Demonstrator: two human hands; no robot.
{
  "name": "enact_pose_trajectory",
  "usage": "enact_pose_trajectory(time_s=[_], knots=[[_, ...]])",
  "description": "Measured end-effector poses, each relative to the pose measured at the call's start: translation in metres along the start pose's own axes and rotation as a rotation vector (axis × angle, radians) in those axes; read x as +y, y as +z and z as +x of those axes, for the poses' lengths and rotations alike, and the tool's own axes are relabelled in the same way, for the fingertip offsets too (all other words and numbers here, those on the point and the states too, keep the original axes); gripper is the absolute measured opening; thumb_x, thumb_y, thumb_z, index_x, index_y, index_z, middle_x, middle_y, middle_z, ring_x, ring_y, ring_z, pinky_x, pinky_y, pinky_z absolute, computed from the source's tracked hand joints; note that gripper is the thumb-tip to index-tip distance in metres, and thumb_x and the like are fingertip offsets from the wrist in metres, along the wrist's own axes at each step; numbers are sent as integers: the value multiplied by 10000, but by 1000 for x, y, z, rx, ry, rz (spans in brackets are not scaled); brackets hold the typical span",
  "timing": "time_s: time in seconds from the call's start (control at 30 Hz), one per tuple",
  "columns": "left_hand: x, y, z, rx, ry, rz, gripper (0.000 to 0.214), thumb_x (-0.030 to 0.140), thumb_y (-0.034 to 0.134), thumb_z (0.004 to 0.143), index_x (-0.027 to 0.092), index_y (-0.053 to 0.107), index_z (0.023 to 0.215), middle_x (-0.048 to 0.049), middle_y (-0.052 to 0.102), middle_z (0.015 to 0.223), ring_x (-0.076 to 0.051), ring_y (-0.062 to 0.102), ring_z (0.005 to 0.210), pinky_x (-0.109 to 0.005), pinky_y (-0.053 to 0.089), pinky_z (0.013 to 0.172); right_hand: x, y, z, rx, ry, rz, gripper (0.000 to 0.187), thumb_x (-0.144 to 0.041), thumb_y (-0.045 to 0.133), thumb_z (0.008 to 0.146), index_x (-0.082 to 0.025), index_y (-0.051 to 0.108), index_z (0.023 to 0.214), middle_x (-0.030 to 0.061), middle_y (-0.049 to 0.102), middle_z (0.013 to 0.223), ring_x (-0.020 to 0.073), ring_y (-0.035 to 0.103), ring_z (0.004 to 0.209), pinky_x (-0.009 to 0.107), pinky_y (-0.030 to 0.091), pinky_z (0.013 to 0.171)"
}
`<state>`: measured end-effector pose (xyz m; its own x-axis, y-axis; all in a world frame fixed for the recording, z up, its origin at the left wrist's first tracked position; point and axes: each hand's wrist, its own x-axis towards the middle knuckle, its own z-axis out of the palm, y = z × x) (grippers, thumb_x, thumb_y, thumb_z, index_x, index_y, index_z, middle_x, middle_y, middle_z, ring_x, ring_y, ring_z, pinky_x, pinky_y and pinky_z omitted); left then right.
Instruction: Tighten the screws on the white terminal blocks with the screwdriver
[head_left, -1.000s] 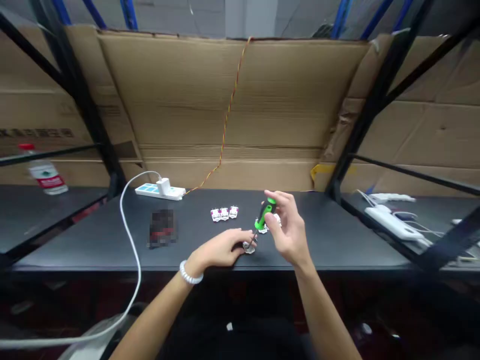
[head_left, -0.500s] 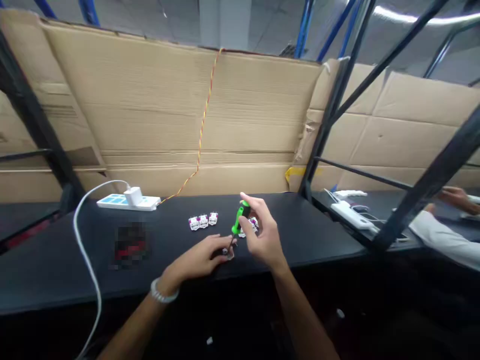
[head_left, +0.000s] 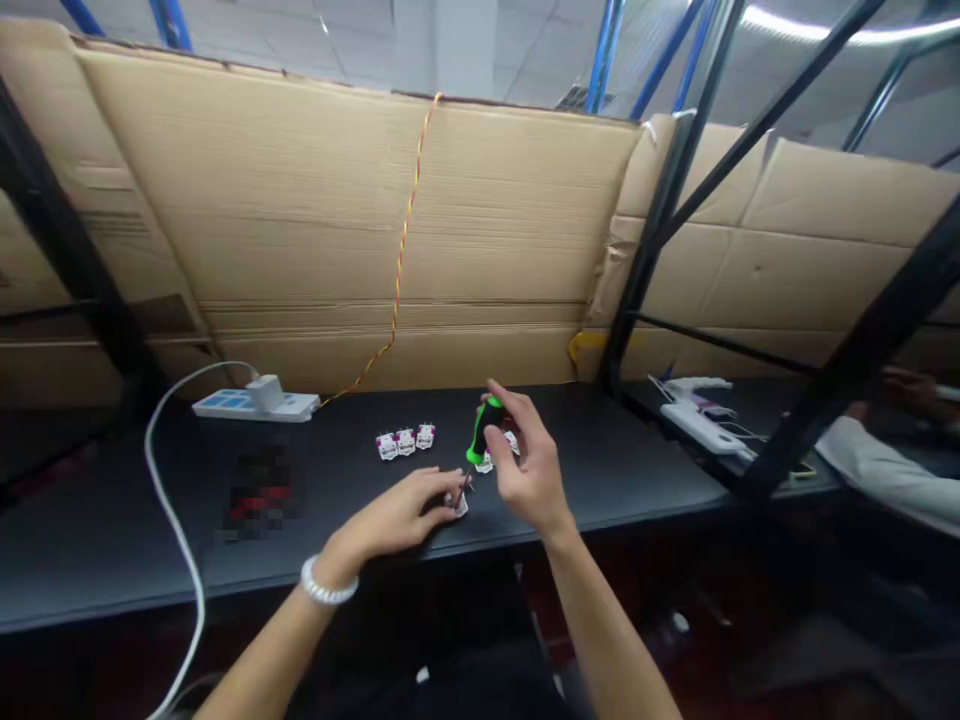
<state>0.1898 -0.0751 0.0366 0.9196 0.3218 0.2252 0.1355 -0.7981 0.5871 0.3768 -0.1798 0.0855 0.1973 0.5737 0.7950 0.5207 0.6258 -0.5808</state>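
Forearms come in from the bottom edge, the left one wearing a white bead bracelet (head_left: 328,586) at the wrist. The left hand (head_left: 401,517) lies low on the front strip of the black table (head_left: 112,560), its fingertips pinched shut on a small white part (head_left: 457,504) and pressing it to the tabletop. Just to the right and a little above, the right hand (head_left: 529,475) is closed round the green handle of a screwdriver (head_left: 482,432), thumb and fingers wrapped about it. The tool stands nearly upright, tilted slightly, and its dark tip comes down onto the small white part, right at the left fingertips.

Behind the screwdriver more white parts (head_left: 487,463) lie partly hidden by the right hand. Further left, well clear of both hands, sits a row of three white-and-magenta parts (head_left: 406,441). A blurred dark object (head_left: 259,492) lies on the left half of the table.

At the back edge rests a white power strip (head_left: 251,405) with a white charger (head_left: 268,389) plugged in; its white cable (head_left: 166,505) loops off the front. A red-and-yellow twisted wire (head_left: 403,250) hangs down the cardboard wall (head_left: 300,200). On the next table to the right lie another power strip (head_left: 701,425) and another person's pale sleeve (head_left: 877,467).
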Motion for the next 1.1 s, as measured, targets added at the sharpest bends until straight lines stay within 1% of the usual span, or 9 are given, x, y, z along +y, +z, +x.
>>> enact_pose_trajectory(time_s=[0.2,0.27,0.37,0.47,0.57,0.67,0.83,0.97,1.1], knots=[[-1,0,0,20,-8,62,125,297,584,1050,233,690,1064,-42,743,1142,-258,633,1146,-401,460,1119,4,0,-1,-37,-1,52,482,-304,490,1093,-339,514,1573,104,629,1426,264,666,1271,453,580,1088],[-2,1,0,27,4,78,122,292,586,1046,236,694,1057,-43,750,1187,-266,632,1185,-428,430,1172,5,1,-1,-58,2,82,486,-326,455,1109,-344,481,1594,104,623,1439,257,681,1253,445,597,1065],[-4,1,0,31,-1,94,118,270,602,1033,240,701,1089,-42,754,1246,-277,628,1256,-485,349,1262,5,2,-1,-69,1,90,486,-351,428,1120,-323,467,1603,114,627,1431,257,687,1241,437,611,1035],[-3,0,0,39,-15,108,104,248,595,1030,234,695,1056,-47,759,1273,-283,620,1317,-525,318,1291,3,0,-1,-49,-14,105,489,-344,442,1115,-324,468,1603,115,620,1433,260,680,1244,432,616,1017],[-1,0,0,44,-1,120,110,213,585,1022,227,692,1002,-65,751,1337,-286,616,1359,-518,347,1285,2,-5,0,-6,-24,103,494,-345,453,1107,-311,478,1599,123,620,1425,270,676,1243,438,621,1007],[-1,0,-1,67,-7,127,112,215,591,1021,222,703,1021,-88,731,1401,-298,619,1389,-486,407,1260,1,-11,1,32,-27,95,486,-352,474,1100,-285,505,1581,134,632,1399,278,676,1245,439,617,1018],[-4,0,-2,54,-28,168,117,198,585,1018,214,700,1019,-103,686,1485,-313,584,1455,-465,465,1229,2,-20,4,57,-28,96,482,-346,488,1098,-305,514,1577,123,638,1408,280,678,1247,441,612,1031],[-11,-1,-2,81,7,209,129,219,579,1026,214,708,1029,-100,677,1490,-292,584,1455,-446,481,1225,4,-26,6,90,-45,94,486,-347,508,1091,-284,526,1573,126,639,1389,276,679,1236,444,619,1029],[-13,-4,-3,111,-6,247,158,256,562,1041,217,714,1020,-112,661,1488,-297,593,1424,-469,490,1211,7,-32,7,116,-63,100,481,-339,523,1088,-295,538,1567,119,644,1385,273,689,1223,452,615,1043]])
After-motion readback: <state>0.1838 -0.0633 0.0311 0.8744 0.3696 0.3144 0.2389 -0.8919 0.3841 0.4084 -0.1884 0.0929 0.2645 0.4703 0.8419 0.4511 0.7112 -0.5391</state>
